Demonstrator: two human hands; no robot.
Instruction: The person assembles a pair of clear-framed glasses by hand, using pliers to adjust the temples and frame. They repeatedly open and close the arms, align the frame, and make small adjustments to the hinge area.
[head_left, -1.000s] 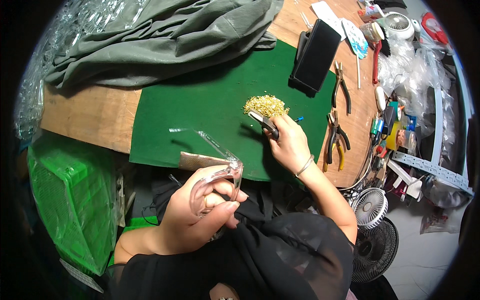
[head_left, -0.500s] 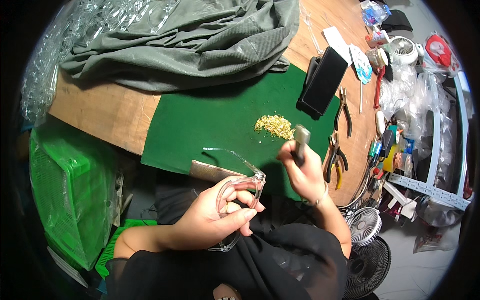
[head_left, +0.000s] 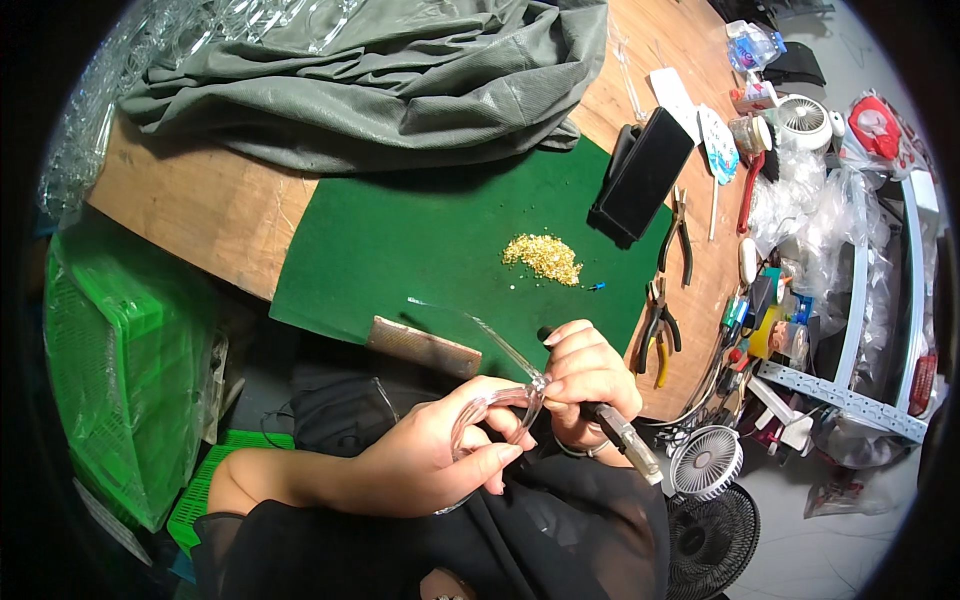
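Note:
My left hand [head_left: 425,450] is closed round a clear plastic eyeglass frame [head_left: 525,395], one temple reaching up and away over the green mat [head_left: 400,240]. Close beside it, my right hand [head_left: 590,385] has its fingers bent at the frame's hinge corner. That hand also grips a black tool with a pale blocky end [head_left: 640,455], which points down and to the right; its exact kind is unclear. Whether the right fingers pinch a small part at the hinge is hidden. Beyond my hands lies a pile of tiny gold-coloured pieces [head_left: 545,258].
A black phone-like slab [head_left: 645,175] rests on the mat's far right. Two pliers [head_left: 678,240] lie below it, near a tiny blue piece [head_left: 597,286]. Grey cloth [head_left: 370,95] covers the back, beside many clear frames [head_left: 100,110]. A green crate [head_left: 125,370] stands left.
My right hand has come down and left to the frame's hinge. The black tool's pale end has swung from pointing up to pointing down right. A tiny blue piece now shows beside the pile.

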